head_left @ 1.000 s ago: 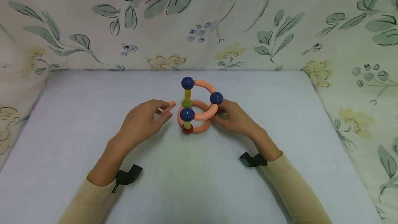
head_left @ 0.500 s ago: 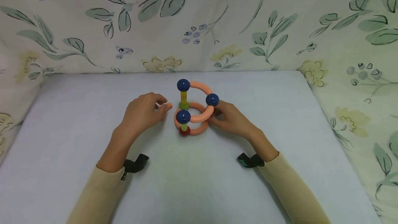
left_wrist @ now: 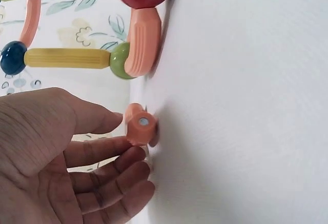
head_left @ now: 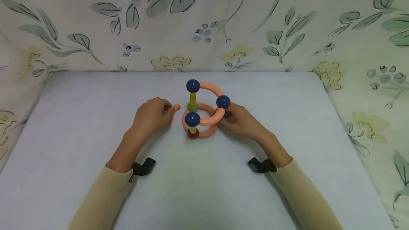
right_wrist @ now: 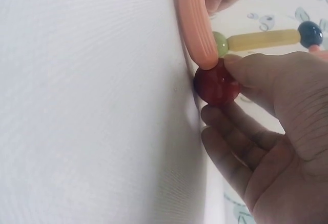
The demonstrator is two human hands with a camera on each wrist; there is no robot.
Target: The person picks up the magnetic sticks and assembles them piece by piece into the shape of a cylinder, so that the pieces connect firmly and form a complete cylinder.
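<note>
A model of magnetic sticks and balls stands mid-table. Its base ring of curved orange sticks (right_wrist: 197, 26) carries a yellow stick (left_wrist: 66, 58) and a light green stick (head_left: 192, 130) upright. Three blue balls (head_left: 192, 119) and curved orange sticks form the upper arc. My left hand (head_left: 153, 114), left of the model, pinches a loose curved orange stick (left_wrist: 141, 127) between thumb and index finger. The stick's metal end faces the left wrist camera, and a small gap parts it from the model. My right hand (head_left: 244, 118) grips a red ball (right_wrist: 218, 84) at the base's right side.
The white tabletop (head_left: 204, 187) lies under everything. A patterned floral cloth (head_left: 204, 20) hangs behind the table and at its sides. Both wrists wear a black camera mount (head_left: 144, 166).
My left hand has shifted slightly right and turned, its fingers closer together round the curved orange stick. The right hand stays at the model's base. The head view sways a little.
</note>
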